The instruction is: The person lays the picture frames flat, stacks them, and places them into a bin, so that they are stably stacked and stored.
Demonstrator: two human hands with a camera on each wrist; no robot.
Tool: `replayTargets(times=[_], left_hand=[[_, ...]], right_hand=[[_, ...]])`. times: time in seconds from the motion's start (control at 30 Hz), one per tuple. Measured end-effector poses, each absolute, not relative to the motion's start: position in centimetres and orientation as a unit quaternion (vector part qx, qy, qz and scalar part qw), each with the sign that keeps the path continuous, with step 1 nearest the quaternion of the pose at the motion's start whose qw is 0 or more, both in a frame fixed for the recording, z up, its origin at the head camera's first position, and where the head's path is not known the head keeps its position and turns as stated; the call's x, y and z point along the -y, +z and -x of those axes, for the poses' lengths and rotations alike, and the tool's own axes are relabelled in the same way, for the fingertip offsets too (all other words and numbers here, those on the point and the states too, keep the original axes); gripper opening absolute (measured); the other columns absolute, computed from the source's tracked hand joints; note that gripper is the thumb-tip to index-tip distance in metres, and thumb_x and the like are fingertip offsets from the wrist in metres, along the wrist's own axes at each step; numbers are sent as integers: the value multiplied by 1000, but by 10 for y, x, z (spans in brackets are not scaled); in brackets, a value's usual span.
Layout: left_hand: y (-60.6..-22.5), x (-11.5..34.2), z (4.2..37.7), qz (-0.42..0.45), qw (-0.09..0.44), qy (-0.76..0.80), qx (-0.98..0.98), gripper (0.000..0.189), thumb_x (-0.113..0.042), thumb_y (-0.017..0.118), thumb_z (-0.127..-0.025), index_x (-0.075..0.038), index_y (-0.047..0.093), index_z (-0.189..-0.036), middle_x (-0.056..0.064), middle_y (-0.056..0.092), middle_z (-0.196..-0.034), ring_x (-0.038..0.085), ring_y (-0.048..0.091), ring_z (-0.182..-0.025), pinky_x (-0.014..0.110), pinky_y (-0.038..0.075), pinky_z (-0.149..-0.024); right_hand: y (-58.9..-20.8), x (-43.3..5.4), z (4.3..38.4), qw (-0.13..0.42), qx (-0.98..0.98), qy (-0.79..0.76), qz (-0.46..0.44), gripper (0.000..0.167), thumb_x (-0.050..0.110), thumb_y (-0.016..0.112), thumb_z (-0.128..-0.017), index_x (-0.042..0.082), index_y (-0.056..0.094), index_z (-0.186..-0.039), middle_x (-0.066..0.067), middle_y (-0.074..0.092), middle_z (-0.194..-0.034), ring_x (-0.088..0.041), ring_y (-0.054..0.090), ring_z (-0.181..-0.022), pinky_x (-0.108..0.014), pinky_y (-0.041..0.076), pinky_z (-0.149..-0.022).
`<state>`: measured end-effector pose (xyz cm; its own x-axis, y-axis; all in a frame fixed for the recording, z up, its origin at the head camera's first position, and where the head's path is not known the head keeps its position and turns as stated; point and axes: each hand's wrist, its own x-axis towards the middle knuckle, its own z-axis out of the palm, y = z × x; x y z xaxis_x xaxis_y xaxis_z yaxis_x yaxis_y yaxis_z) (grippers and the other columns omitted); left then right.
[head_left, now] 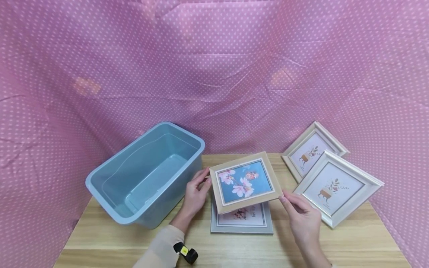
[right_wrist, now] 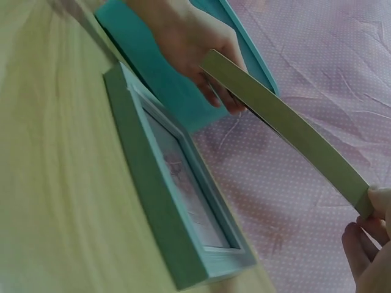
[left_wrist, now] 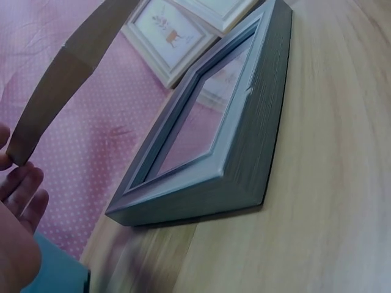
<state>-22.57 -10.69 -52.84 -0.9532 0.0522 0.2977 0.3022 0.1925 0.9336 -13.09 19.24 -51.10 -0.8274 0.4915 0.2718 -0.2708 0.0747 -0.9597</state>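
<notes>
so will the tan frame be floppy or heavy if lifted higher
Probably stiff: the tan frame spans from left hand to right hand with edges that look straight in the head view. Likely light, since fingertips near two opposite corners support it. It may swing down if one grip slips, as nothing else holds it.

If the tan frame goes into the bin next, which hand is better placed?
Left, probably: the left hand pinches the tan frame on the side nearest the bin; the right hand holds the opposite side, farther away.
</notes>
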Motion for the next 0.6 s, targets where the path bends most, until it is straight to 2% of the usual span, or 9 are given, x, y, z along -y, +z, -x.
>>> replayTargets(times=[0.23, 0.43, 0.6], left_hand=[[-528, 110, 231, 127, 69, -605, 783, 49, 1, 60, -105, 9, 51, -152, 28, 54, -158, 47, 51, -148, 61, 37, -128], [-528, 111, 232, 126, 52, -588, 797, 48, -2, 59, -106, 8, 51, -153, 26, 54, -159, 45, 52, -148, 62, 35, -129], [-530, 111, 233, 120, 38, -583, 802, 48, -6, 58, -108, 5, 51, -154, 25, 52, -162, 44, 47, -153, 62, 32, -131]], right_hand=[[-522, -187, 119, 270, 697, 656, 106, 18, -16, 81, -85, -13, 79, -103, 12, 83, -98, 0, 79, -93, -16, 63, -86], [-528, -187, 115, 272, 712, 640, 100, 17, -16, 82, -84, -10, 81, -100, 9, 83, -98, -1, 78, -94, -17, 63, -87], [-531, -186, 112, 259, 724, 630, 111, 16, -13, 83, -85, -6, 82, -100, 12, 82, -97, 1, 77, -95, -16, 63, -87]])
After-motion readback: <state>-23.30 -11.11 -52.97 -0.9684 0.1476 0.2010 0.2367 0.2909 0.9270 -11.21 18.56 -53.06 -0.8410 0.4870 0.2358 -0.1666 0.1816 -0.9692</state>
